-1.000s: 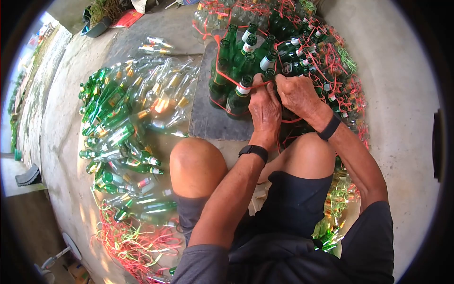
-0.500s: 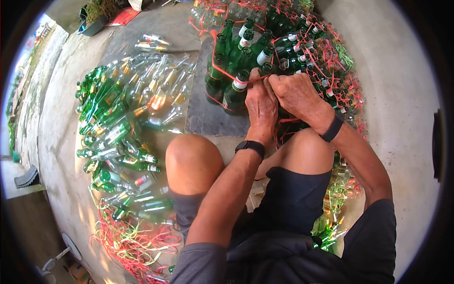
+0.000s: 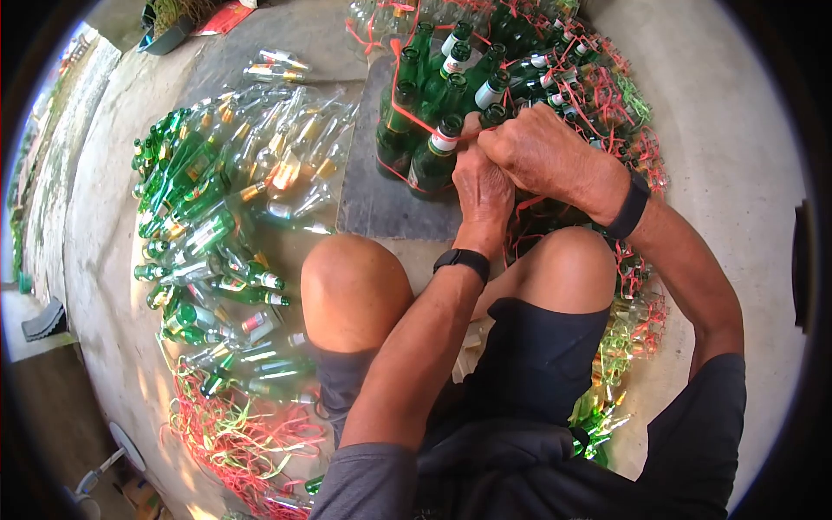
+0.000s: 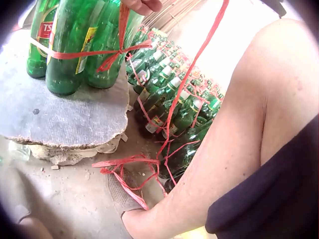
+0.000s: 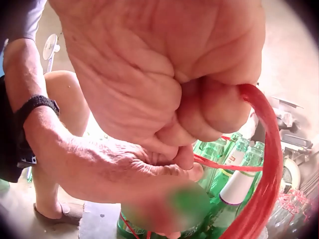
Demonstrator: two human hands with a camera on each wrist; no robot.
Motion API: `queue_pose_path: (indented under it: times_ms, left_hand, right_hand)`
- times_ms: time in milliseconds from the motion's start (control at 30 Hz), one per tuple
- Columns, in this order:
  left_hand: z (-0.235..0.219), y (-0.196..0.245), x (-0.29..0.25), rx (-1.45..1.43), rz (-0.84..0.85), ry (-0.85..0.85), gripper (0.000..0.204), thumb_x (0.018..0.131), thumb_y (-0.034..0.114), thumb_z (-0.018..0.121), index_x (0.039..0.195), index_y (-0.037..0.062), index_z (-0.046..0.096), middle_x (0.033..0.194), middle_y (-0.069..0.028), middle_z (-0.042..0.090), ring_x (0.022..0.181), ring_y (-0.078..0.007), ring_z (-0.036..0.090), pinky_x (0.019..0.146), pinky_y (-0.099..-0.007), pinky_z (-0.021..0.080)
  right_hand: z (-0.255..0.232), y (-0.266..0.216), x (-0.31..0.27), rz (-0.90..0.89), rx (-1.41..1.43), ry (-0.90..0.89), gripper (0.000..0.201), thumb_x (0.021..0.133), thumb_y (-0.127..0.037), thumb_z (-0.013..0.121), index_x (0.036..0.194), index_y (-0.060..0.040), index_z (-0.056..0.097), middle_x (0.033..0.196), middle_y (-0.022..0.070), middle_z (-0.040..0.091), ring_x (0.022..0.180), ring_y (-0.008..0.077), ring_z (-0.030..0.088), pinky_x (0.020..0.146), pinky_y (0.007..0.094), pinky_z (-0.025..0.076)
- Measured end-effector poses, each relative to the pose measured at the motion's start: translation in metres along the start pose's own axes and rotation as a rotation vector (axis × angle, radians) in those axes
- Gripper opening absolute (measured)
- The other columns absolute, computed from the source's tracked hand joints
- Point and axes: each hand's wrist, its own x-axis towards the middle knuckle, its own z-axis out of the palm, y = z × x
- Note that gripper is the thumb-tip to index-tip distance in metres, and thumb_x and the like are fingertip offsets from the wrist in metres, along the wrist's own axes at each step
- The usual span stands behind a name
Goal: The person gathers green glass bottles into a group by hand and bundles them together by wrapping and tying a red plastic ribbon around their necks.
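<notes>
One red twine (image 5: 271, 149) round green beer bottles (image 3: 431, 166); right hand (image 3: 555, 160) fingers curled on it, left hand (image 3: 484, 186) pinching. Likely mid-tie; next pull wants tension.

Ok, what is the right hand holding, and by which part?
The right hand grips red string in curled fingers; whether near an end or midway along it cannot be told.
</notes>
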Motion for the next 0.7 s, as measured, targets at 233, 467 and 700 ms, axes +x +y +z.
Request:
queue_pose_path:
  times_ms: [233, 467, 700]
  left_hand:
    - [0.006, -0.006, -0.001, 0.024, 0.041, 0.058, 0.028, 0.097, 0.018, 0.064, 0.117, -0.0003, 0.059, 0.099, -0.0274, 0.066, 0.096, -0.0483, 0.065, 0.078, -0.0520, 0.051]
    - [0.006, -0.009, -0.002, 0.017, 0.006, 0.041, 0.022, 0.106, 0.016, 0.056, 0.117, -0.0022, 0.055, 0.093, -0.0259, 0.063, 0.079, -0.0421, 0.069, 0.069, -0.0513, 0.051]
    - [0.004, -0.003, 0.001, -0.025, 0.095, 0.107, 0.019, 0.109, 0.013, 0.053, 0.120, -0.0017, 0.054, 0.094, -0.0244, 0.062, 0.073, -0.0382, 0.066, 0.067, -0.0491, 0.051]
  right_hand:
    - [-0.002, 0.023, 0.024, -0.118, 0.018, -0.008, 0.011, 0.078, -0.013, 0.071, 0.082, -0.0045, 0.066, 0.064, 0.0163, 0.065, 0.066, 0.0396, 0.069, 0.058, 0.0487, 0.052]
    - [-0.012, 0.032, 0.042, -0.109, 0.022, -0.023, 0.008, 0.066, -0.011, 0.075, 0.069, -0.0066, 0.070, 0.070, 0.0179, 0.068, 0.074, 0.0391, 0.072, 0.063, 0.0483, 0.056]
    - [-0.006, 0.059, 0.058, -0.072, 0.275, -0.075, 0.009, 0.074, -0.013, 0.069, 0.072, -0.0046, 0.068, 0.071, 0.0170, 0.065, 0.073, 0.0393, 0.067, 0.065, 0.0488, 0.052]
